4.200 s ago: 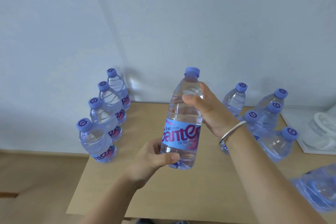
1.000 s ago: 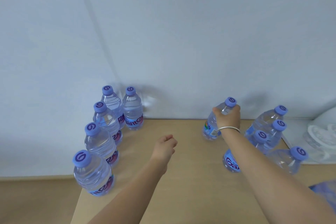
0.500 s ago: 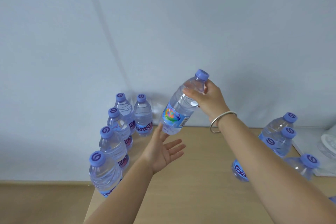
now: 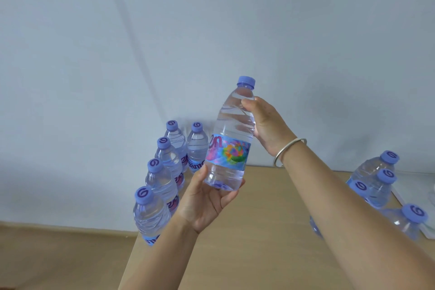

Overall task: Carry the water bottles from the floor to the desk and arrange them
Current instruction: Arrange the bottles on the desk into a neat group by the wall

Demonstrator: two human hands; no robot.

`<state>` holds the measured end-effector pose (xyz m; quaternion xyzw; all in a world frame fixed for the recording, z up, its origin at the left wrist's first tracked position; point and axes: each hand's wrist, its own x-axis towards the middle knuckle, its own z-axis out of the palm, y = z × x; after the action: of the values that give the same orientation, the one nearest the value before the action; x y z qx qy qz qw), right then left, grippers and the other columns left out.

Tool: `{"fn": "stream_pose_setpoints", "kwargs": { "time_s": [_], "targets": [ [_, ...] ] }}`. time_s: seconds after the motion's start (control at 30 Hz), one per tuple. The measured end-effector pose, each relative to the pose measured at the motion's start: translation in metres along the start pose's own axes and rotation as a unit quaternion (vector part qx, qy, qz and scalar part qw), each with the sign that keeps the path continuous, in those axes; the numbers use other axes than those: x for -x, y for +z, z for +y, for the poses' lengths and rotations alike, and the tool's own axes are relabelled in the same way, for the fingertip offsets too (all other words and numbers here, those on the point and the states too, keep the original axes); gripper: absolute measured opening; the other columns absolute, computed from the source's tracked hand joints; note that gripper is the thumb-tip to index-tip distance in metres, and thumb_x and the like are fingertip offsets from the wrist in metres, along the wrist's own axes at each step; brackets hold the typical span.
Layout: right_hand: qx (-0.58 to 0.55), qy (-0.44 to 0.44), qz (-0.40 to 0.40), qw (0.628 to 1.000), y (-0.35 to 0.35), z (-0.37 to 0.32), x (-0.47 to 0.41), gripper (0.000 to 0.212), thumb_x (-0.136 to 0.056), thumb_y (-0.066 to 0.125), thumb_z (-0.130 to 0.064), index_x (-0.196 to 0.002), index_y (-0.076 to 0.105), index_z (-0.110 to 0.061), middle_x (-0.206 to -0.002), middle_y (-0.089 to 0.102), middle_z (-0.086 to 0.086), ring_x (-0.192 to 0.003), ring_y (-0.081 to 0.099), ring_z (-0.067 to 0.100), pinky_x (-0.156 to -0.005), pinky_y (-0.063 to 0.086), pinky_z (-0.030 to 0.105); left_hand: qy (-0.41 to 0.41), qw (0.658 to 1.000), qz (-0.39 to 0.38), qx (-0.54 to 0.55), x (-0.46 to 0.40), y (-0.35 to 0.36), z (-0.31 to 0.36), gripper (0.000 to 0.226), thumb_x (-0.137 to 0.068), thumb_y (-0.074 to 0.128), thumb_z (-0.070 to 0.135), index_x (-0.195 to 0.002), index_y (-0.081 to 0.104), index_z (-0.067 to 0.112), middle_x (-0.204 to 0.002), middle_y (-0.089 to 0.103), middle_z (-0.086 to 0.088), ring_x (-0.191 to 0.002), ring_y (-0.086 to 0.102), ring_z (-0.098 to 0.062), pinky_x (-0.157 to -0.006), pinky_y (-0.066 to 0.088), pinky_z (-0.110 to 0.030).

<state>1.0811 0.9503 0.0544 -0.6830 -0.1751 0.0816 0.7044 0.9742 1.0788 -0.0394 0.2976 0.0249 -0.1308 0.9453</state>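
Observation:
A clear water bottle (image 4: 229, 139) with a purple cap and colourful label is held nearly upright in the air above the wooden desk (image 4: 259, 231). My right hand (image 4: 266, 125), with a silver bangle at the wrist, grips its upper part. My left hand (image 4: 207, 200) cups its base from below. Several bottles stand in a row (image 4: 162, 179) along the desk's left edge, with one more (image 4: 197, 146) beside the far end. Another group of bottles (image 4: 379, 179) stands at the right, partly hidden by my right arm.
A pale wall rises right behind the desk. A white tray edge (image 4: 409, 193) shows at the far right. Wooden floor (image 4: 58, 254) lies below the desk's left edge. Bare desk surface runs between the two bottle groups.
My right hand lifted a bottle from the right group and carried it left and up. The bottle went from tilted to nearly upright, and my left hand closed under its base.

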Motion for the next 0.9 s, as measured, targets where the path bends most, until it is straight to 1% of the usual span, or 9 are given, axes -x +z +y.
{"fn": "stream_pose_setpoints", "kwargs": {
  "time_s": [0.1, 0.2, 0.37, 0.47, 0.53, 0.63, 0.73, 0.83, 0.9],
  "targets": [
    [0.223, 0.012, 0.050, 0.974, 0.000, 0.007, -0.003, 0.067, -0.066, 0.058, -0.071, -0.098, 0.057, -0.012, -0.084, 0.063, 0.000, -0.080, 0.063, 0.019, -0.064, 0.049, 0.030, 0.083, 0.984, 0.082, -0.138, 0.004, 0.005, 0.001, 0.066, -0.046, 0.086, 0.030, -0.105, 0.062, 0.010, -0.094, 0.070, -0.009, -0.075, 0.071, -0.021, -0.064, 0.058, -0.028],
    [0.244, 0.073, 0.065, 0.965, 0.003, 0.010, -0.002, 0.086, -0.047, 0.058, -0.081, -0.098, 0.062, -0.011, -0.079, 0.062, 0.001, -0.075, 0.065, 0.019, -0.063, 0.055, 0.033, 0.151, 0.940, 0.164, -0.260, 0.010, 0.012, -0.005, 0.065, -0.046, 0.082, 0.026, -0.104, 0.054, 0.015, -0.093, 0.068, -0.004, -0.073, 0.068, -0.015, -0.070, 0.058, -0.031],
    [0.160, 0.076, 0.068, 0.982, 0.006, 0.005, 0.006, 0.051, -0.060, 0.069, -0.052, -0.093, 0.061, -0.015, -0.093, 0.066, 0.005, -0.092, 0.067, 0.022, -0.074, 0.057, 0.041, 0.198, 0.914, 0.172, -0.309, 0.017, 0.018, -0.018, 0.066, -0.049, 0.085, 0.017, -0.104, 0.049, 0.021, -0.101, 0.065, -0.003, -0.072, 0.068, -0.005, -0.059, 0.052, -0.016],
    [0.100, 0.080, 0.023, 0.992, 0.005, 0.003, 0.008, 0.066, -0.057, 0.068, -0.048, -0.111, 0.059, -0.011, -0.105, 0.067, 0.006, -0.088, 0.069, 0.014, -0.057, 0.054, 0.024, 0.174, 0.942, 0.143, -0.248, 0.018, 0.011, -0.014, 0.078, -0.045, 0.078, 0.035, -0.115, 0.046, 0.026, -0.101, 0.068, 0.000, -0.082, 0.069, -0.011, -0.066, 0.055, -0.022],
    [0.035, 0.067, -0.037, 0.996, 0.004, 0.003, 0.011, 0.067, -0.056, 0.068, -0.046, -0.113, 0.060, -0.012, -0.103, 0.069, 0.008, -0.086, 0.070, 0.015, -0.063, 0.054, 0.025, 0.123, 0.966, 0.088, -0.210, 0.021, 0.009, -0.009, 0.085, -0.047, 0.082, 0.040, -0.123, 0.048, 0.018, -0.102, 0.070, -0.004, -0.088, 0.068, -0.018, -0.073, 0.056, -0.029],
    [-0.004, 0.034, -0.093, 0.995, 0.004, 0.008, 0.014, 0.066, -0.059, 0.064, -0.044, -0.115, 0.057, -0.010, -0.100, 0.067, 0.009, -0.086, 0.068, 0.017, -0.067, 0.053, 0.024, 0.104, 0.969, 0.041, -0.222, 0.023, 0.007, -0.006, 0.079, -0.040, 0.089, 0.048, -0.101, 0.064, 0.005, -0.092, 0.071, -0.010, -0.081, 0.068, -0.020, -0.069, 0.055, -0.029],
    [0.060, 0.060, -0.121, 0.989, 0.005, 0.004, 0.013, 0.069, -0.059, 0.065, -0.050, -0.118, 0.055, -0.017, -0.100, 0.068, -0.001, -0.088, 0.068, 0.010, -0.063, 0.054, 0.023, 0.115, 0.966, 0.067, -0.222, 0.021, 0.000, -0.008, 0.064, -0.045, 0.087, 0.036, -0.096, 0.067, 0.005, -0.090, 0.071, -0.010, -0.080, 0.068, -0.021, -0.068, 0.055, -0.029],
    [0.170, 0.071, -0.136, 0.973, 0.002, -0.003, 0.014, 0.024, -0.078, 0.066, -0.049, -0.092, 0.062, -0.030, -0.089, 0.066, -0.010, -0.086, 0.065, 0.007, -0.061, 0.057, 0.026, 0.116, 0.961, 0.083, -0.237, 0.020, -0.009, -0.011, 0.053, -0.053, 0.075, 0.028, -0.100, 0.065, 0.005, -0.091, 0.072, -0.009, -0.081, 0.068, -0.020, -0.070, 0.055, -0.029],
    [0.212, 0.073, -0.102, 0.969, 0.000, -0.002, 0.014, 0.018, -0.079, 0.067, -0.045, -0.082, 0.060, -0.028, -0.082, 0.062, -0.010, -0.080, 0.063, 0.006, -0.059, 0.057, 0.026, 0.114, 0.955, 0.095, -0.256, 0.020, -0.015, -0.012, 0.053, -0.053, 0.076, 0.028, -0.100, 0.066, 0.006, -0.091, 0.072, -0.009, -0.083, 0.068, -0.019, -0.072, 0.055, -0.028]
  ]
}}
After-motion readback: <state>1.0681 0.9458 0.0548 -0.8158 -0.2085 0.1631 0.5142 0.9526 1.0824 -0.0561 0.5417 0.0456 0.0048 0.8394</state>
